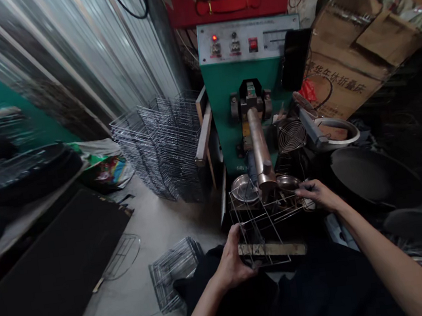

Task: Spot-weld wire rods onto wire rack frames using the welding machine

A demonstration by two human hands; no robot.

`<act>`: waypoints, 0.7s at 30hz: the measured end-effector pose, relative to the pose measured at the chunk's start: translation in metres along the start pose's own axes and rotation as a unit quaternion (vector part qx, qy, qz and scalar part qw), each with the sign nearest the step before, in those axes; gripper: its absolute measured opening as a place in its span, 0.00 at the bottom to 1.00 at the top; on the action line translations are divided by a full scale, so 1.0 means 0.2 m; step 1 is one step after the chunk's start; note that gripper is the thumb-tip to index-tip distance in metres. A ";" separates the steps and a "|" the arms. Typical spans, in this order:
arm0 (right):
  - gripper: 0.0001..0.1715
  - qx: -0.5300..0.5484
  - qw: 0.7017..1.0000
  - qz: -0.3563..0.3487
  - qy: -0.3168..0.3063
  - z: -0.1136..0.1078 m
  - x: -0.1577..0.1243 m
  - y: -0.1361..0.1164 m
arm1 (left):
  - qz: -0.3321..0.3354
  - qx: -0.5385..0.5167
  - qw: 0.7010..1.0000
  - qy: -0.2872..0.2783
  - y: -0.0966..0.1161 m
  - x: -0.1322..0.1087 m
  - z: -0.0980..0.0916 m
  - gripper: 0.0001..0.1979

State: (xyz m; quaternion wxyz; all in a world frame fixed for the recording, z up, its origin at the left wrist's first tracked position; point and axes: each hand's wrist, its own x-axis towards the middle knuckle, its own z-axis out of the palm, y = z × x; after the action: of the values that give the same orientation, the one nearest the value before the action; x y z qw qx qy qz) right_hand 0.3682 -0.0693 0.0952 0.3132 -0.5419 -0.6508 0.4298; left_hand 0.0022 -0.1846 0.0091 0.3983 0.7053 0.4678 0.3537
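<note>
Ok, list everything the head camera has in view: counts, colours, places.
Wirework: count unclear, grey, between the hands
Machine: one, green, centre
Red case: one, red, above the control panel
Black device: one, black, panel's right edge
Tall wire stacks: several, grey, left of machine
Low wire stack: one, grey, floor, lower left
Black panel: one, black, left
Metal dishes: two, silver, below the machine's arm
Cardboard: count unclear, brown, upper right
Smaller clutter: uncountable, mostly dark, both sides
Left hand: one, bare, on wirework
Right hand: one, bare, on wirework
</note>
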 end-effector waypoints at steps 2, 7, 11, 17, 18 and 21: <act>0.37 -0.005 1.000 -0.008 -0.002 0.00 0.02 0.01 | 0.001 0.000 1.000 0.003 -0.01 0.02 0.00 0.59; 0.37 0.004 1.000 -0.008 -0.008 -0.01 0.04 0.00 | 0.037 -0.008 0.999 0.006 -0.01 0.06 -0.01 0.56; 0.38 0.014 1.000 0.001 -0.009 0.00 0.04 0.00 | 0.041 0.007 0.999 0.010 -0.02 0.08 -0.02 0.56; 0.38 0.016 1.000 0.004 0.001 -0.01 0.05 0.00 | 0.037 0.019 0.999 -0.008 -0.03 0.10 -0.03 0.54; 0.38 0.013 1.000 -0.001 0.008 -0.02 0.05 -0.01 | 0.041 0.026 0.999 -0.012 -0.02 0.10 -0.04 0.55; 0.35 0.002 0.999 -0.019 0.048 0.00 0.01 -0.03 | 0.043 0.047 0.998 -0.025 0.04 0.12 -0.07 0.61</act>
State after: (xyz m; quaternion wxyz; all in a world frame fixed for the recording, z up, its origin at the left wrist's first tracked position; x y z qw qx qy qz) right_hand 0.3657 -0.0666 0.1009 0.3536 -0.5489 -0.6444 0.3980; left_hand 0.0004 -0.1611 0.0248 0.3611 0.7512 0.4430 0.3303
